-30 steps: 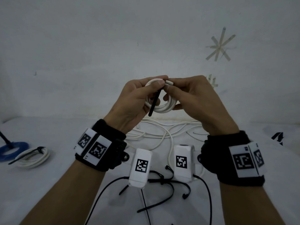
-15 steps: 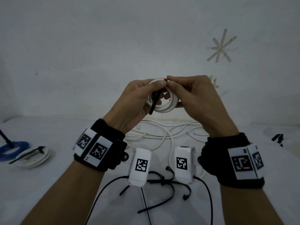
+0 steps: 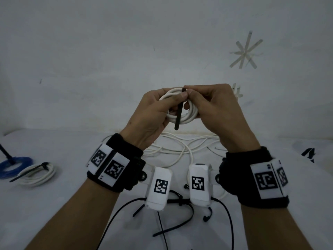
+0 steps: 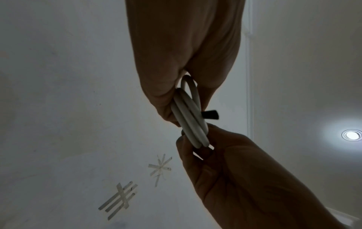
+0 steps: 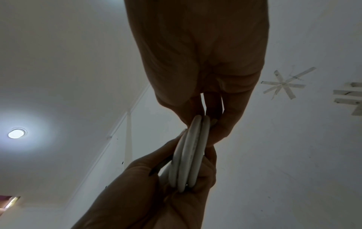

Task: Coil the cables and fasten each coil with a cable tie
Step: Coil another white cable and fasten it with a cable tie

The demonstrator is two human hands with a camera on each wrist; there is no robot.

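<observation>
Head view: you're holding the white cable coil (image 3: pixel 182 112) up off the tabletop (image 3: pixel 54 204), btwn both hands. Your left hand (image 3: pixel 153 112) grips the coil's left side, thumb pressed on top; your right hand (image 3: pixel 218 109) pinches the black cable tie (image 3: pixel 179 112) at the coil's top, w/ the tie's tail hanging straight down across the loops. Left wrist view shows the tie's black end (image 4: pixel 210 115) poking out beside the strands. Loose white cable (image 3: pixel 180 148) lies at the far middle of the tabletop; spare black ties (image 3: pixel 176 204) near the front edge. At the left edge sit a tied white coil (image 3: pixel 38 175) & a blue coil (image 3: pixel 10 164). Wrist bands carry square b/w marker codes only, no readable text.
</observation>
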